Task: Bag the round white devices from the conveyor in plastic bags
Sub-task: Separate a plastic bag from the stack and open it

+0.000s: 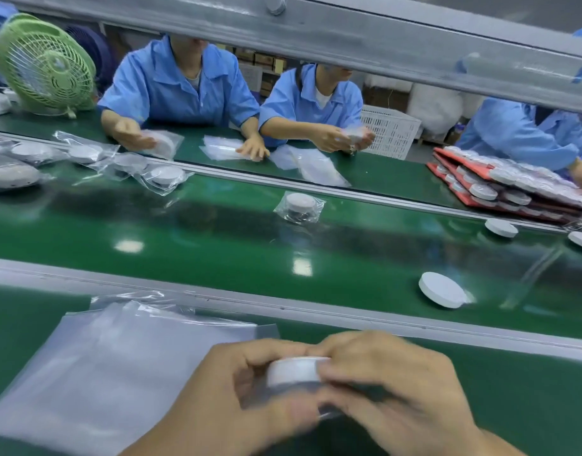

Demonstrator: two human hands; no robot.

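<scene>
Now a round white plastic device [296, 370] is held up just over the green worktop [480, 390], close to the body, between the left hand [237, 399] and the right hand [391, 399]. Both grips are closed around it. The fingers of each hand are curled on its rim, one hand on each side, so that it is steady and cannot slip. A bit of shiny clear film is seen under the device, so it is likely being pushed into a bag. The hands are blurred, though, and this cannot be told for sure.

A flat pile of clear plastic bags [118, 363] is laid just beside the left hand, likely so that the next bag can be picked up fast.

Past the metal rail [283, 311], the shiny green conveyor belt [217, 251] is seen. A bare white round device [442, 290] lies on it at the right, near the right hand, and two more bare devices [501, 228] lie further off. These are not yet bagged.

One device in a clear bag [299, 207] sits in the middle of the belt, and a bunch of bagged devices [85, 153] is gathered at the far left. Finished ones seem to be put back on the belt to be carried away. Much of the job is judged to be left.
</scene>
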